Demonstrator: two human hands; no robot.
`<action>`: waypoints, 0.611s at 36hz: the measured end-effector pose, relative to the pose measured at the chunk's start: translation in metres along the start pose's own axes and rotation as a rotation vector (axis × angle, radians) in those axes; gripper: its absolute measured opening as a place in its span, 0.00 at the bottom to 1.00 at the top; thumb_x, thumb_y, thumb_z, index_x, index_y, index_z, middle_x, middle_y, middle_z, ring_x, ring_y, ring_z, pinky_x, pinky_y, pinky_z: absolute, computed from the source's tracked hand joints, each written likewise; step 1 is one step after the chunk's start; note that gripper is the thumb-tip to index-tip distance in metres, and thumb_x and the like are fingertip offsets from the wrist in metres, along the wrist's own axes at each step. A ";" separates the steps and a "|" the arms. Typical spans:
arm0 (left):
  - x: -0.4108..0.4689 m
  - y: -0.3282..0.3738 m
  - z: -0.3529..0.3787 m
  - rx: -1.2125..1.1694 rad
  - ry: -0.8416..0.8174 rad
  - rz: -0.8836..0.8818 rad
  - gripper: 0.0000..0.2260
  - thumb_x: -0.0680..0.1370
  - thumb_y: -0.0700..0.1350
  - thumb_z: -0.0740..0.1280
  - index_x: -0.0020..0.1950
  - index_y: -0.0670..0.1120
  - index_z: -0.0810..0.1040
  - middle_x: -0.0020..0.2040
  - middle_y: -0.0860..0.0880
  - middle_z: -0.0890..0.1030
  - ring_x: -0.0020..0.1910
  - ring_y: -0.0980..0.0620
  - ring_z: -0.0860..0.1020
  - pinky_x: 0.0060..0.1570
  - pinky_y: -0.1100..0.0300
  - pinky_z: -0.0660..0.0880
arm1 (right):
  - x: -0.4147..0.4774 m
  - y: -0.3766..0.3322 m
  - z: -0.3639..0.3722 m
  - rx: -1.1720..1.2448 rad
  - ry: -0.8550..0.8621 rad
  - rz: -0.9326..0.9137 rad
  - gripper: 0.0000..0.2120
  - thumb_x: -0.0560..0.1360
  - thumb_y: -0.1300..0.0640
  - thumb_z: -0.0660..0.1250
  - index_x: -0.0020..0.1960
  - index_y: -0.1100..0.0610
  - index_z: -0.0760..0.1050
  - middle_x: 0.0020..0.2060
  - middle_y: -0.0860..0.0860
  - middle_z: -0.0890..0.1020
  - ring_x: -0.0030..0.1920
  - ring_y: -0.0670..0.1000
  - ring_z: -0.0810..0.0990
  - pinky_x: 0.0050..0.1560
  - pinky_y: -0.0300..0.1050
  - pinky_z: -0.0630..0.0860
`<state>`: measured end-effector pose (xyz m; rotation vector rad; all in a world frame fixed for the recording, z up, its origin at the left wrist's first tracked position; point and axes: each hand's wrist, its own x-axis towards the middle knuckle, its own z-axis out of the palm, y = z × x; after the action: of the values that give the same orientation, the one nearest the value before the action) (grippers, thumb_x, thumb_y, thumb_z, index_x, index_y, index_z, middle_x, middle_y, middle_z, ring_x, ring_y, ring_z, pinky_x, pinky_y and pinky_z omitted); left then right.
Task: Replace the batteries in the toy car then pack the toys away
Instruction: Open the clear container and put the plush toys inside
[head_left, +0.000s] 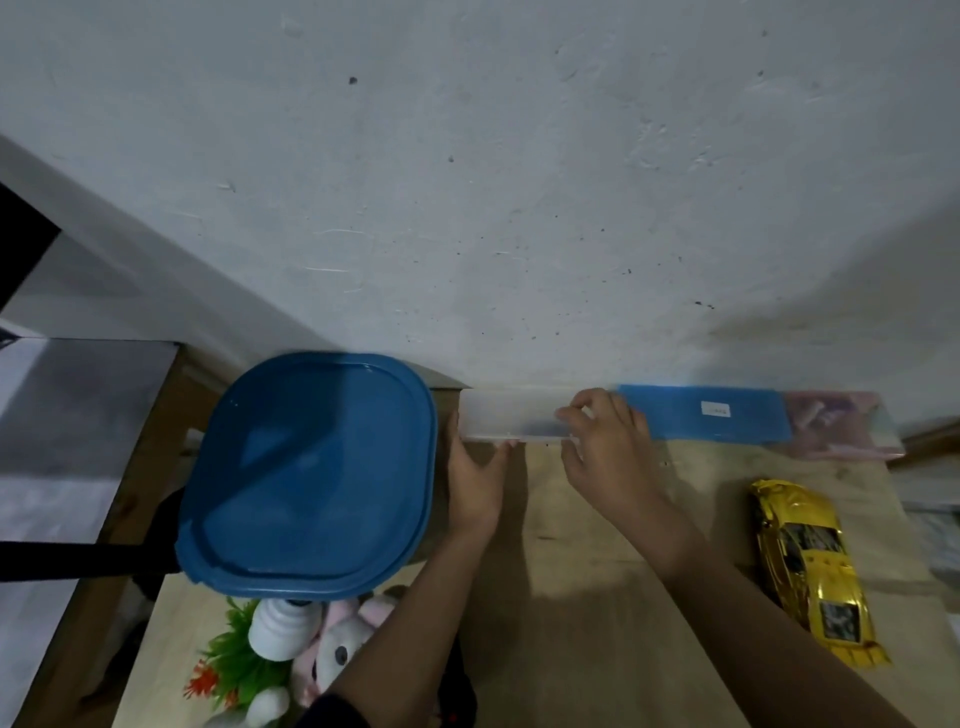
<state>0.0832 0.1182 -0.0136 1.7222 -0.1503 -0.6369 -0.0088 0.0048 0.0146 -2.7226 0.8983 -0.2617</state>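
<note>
A shiny yellow toy car (810, 566) lies on the wooden table (597, 597) at the right, nose toward the wall. A clear plastic box (511, 415) stands at the back against the wall, with something dark inside it. My left hand (475, 486) holds the box's near left corner. My right hand (605, 447) grips its right end from above, fingers curled over the rim. A large container with a blue lid (311, 473) stands at the left. A pink and white plush toy (337, 649) lies in front of it.
A blue flat lid (711, 413) with a white label leans along the wall, beside a pinkish packet (836, 423). A white bottle-like piece (280, 626) and a green plastic plant with orange flowers (228, 665) lie by the plush toy. The table's edge runs down the left.
</note>
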 end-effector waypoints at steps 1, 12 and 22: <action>0.000 0.000 0.001 -0.012 -0.001 -0.005 0.32 0.74 0.40 0.71 0.74 0.49 0.61 0.63 0.53 0.72 0.63 0.56 0.70 0.63 0.61 0.68 | -0.003 0.002 0.003 0.015 -0.051 0.010 0.15 0.72 0.57 0.68 0.59 0.53 0.76 0.56 0.51 0.76 0.57 0.52 0.74 0.59 0.47 0.71; 0.008 0.005 0.005 -0.076 0.021 -0.027 0.27 0.74 0.40 0.70 0.71 0.48 0.64 0.60 0.54 0.75 0.57 0.60 0.74 0.56 0.67 0.73 | 0.007 -0.003 -0.001 0.074 -0.047 0.070 0.12 0.74 0.60 0.67 0.57 0.57 0.78 0.55 0.53 0.80 0.56 0.53 0.78 0.59 0.46 0.74; 0.010 0.018 0.009 0.076 0.091 -0.079 0.24 0.78 0.43 0.66 0.72 0.44 0.64 0.59 0.49 0.74 0.56 0.54 0.72 0.57 0.61 0.71 | 0.008 -0.004 0.000 0.068 -0.154 0.137 0.15 0.76 0.60 0.64 0.63 0.53 0.74 0.60 0.49 0.76 0.62 0.51 0.71 0.62 0.46 0.73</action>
<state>0.0917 0.1014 -0.0014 1.8345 -0.0433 -0.6159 0.0002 0.0033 0.0165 -2.5638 1.0066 -0.0537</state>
